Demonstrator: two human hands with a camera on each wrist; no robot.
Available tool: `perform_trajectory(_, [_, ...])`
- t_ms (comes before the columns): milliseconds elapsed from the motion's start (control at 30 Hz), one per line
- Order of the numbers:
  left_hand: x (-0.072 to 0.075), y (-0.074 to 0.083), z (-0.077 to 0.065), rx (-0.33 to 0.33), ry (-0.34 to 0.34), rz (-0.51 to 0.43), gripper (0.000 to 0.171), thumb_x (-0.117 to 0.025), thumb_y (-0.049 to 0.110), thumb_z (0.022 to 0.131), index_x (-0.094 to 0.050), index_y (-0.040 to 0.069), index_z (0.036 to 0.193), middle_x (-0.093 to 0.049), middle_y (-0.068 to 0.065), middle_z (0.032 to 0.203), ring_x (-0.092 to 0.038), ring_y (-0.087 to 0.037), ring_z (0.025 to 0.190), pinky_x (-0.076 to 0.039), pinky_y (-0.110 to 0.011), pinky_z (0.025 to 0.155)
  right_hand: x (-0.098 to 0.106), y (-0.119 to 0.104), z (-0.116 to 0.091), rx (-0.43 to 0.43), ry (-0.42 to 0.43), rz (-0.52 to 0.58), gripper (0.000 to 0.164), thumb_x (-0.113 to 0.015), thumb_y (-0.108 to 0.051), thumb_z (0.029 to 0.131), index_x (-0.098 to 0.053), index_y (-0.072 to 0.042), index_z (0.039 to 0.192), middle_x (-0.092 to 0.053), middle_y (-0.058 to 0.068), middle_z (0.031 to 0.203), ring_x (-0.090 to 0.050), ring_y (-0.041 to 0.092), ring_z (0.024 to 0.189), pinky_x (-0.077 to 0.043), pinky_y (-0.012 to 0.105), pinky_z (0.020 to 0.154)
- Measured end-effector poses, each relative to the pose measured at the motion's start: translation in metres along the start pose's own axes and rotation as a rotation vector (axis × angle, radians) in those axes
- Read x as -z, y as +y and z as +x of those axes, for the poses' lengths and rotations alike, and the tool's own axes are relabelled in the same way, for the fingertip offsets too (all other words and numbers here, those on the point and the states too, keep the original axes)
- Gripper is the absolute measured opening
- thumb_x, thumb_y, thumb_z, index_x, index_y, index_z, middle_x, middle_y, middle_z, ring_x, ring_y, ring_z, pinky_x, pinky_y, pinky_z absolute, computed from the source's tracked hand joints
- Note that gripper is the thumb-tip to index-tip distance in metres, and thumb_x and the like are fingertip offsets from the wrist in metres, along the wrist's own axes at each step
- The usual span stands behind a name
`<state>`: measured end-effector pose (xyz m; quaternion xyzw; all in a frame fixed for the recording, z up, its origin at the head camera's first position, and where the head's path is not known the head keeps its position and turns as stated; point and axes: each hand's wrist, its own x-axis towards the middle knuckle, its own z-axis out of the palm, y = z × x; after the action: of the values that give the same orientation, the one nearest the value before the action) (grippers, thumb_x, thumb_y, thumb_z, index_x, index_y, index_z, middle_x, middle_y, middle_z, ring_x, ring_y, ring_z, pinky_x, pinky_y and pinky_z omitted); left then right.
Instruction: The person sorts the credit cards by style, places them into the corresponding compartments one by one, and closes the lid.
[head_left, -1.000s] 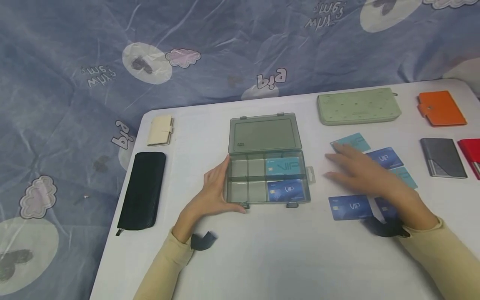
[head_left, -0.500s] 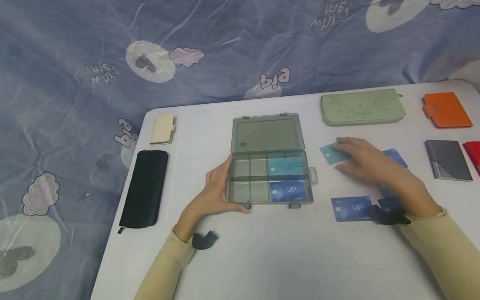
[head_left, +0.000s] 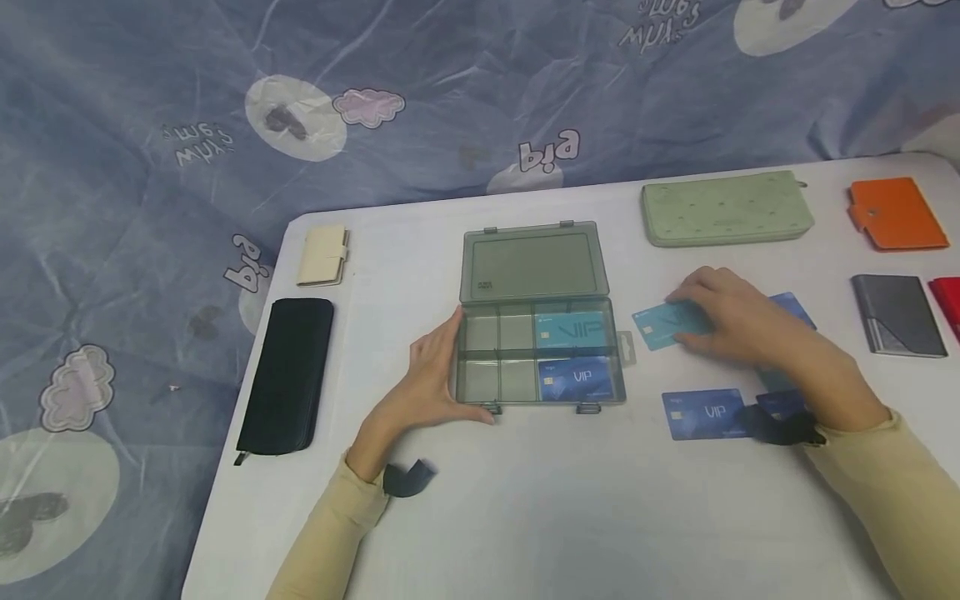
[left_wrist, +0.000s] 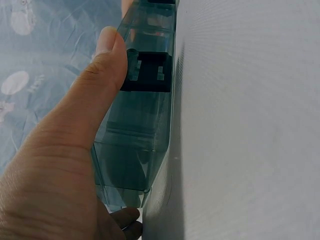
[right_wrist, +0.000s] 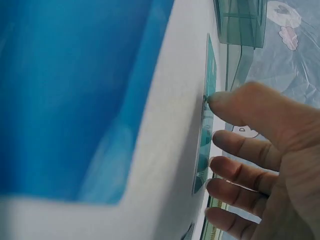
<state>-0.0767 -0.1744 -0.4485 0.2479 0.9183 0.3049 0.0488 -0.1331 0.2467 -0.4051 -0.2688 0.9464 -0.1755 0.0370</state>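
A translucent green divided box [head_left: 497, 354] lies with its lid [head_left: 534, 260] folded back. A teal VIP card [head_left: 572, 331] and a blue VIP card [head_left: 576, 380] sit in its right compartments. My left hand [head_left: 427, 385] rests against the box's front left corner, thumb along the front and fingers along the left side. In the left wrist view that thumb [left_wrist: 107, 65] touches the front wall near a latch. My right hand [head_left: 738, 321] pinches another teal card [head_left: 654, 327] right of the box. Thumb and fingertips touch that teal card [right_wrist: 205, 135] in the right wrist view, close to the tabletop.
A blue VIP card [head_left: 701, 414] lies near the right wrist, with more cards partly hidden under the arm. A green wallet [head_left: 727, 210], an orange card holder [head_left: 897, 214], a grey case [head_left: 898, 315] and a red one stand right. A cream holder [head_left: 322, 256] and a black wallet [head_left: 287, 375] lie left.
My right hand reached the teal card, took hold of it and drew it left and slightly nearer, turning it a little. The left hand stayed at the box's corner.
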Motion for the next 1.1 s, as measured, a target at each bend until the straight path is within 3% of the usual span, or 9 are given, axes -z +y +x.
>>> perform_trajectory(167, [-0.001,-0.001,0.001,-0.002,0.001,0.0,0.146,-0.071,0.078,0.046,0.008,0.013,0.149,-0.006,-0.002,0.156,-0.015,-0.02,0.14,-0.018,-0.046,0.102,0.003,0.001,0.004,-0.019,-0.055,-0.006,0.053,-0.082,-0.024,0.066,-0.061,-0.006,0.11,-0.054,0.007,0.108,-0.047,0.024,0.099,-0.039,0.043,0.086])
perform_trajectory(367, [-0.002,-0.001,0.002,-0.009,0.001,0.003,0.146,-0.07,0.08,0.046,0.008,0.013,0.149,-0.005,-0.002,0.156,-0.014,-0.02,0.14,-0.018,-0.046,0.102,0.009,0.004,0.002,-0.034,-0.12,-0.033,0.056,-0.081,-0.02,0.064,-0.059,-0.005,0.112,-0.054,0.009,0.111,-0.047,0.026,0.101,-0.038,0.047,0.09])
perform_trajectory(700, [0.0,-0.001,0.0,-0.004,0.002,0.008,0.146,-0.069,0.081,0.047,0.009,0.013,0.149,-0.005,-0.002,0.157,-0.013,-0.02,0.14,-0.017,-0.046,0.102,0.009,0.006,0.004,-0.054,-0.098,-0.036,0.058,-0.084,-0.027,0.061,-0.057,0.001,0.104,-0.053,0.01,0.098,-0.044,0.025,0.091,-0.038,0.042,0.08])
perform_trajectory(933, [-0.001,-0.001,0.0,-0.008,0.008,-0.001,0.145,-0.068,0.081,0.047,0.008,0.013,0.149,-0.004,-0.001,0.157,-0.014,-0.019,0.14,-0.018,-0.046,0.102,0.008,0.008,0.002,-0.134,-0.148,-0.012,0.064,-0.082,-0.029,0.064,-0.052,0.003,0.111,-0.058,0.014,0.097,-0.05,0.026,0.086,-0.041,0.043,0.077])
perform_trajectory(1100, [-0.001,-0.002,0.0,-0.01,0.008,0.008,0.145,-0.069,0.08,0.047,0.007,0.012,0.15,-0.005,-0.002,0.157,-0.014,-0.02,0.14,-0.018,-0.046,0.102,0.009,0.005,-0.001,-0.139,-0.173,-0.027,0.064,-0.082,-0.033,0.065,-0.056,0.0,0.113,-0.06,0.012,0.102,-0.05,0.025,0.088,-0.042,0.043,0.077])
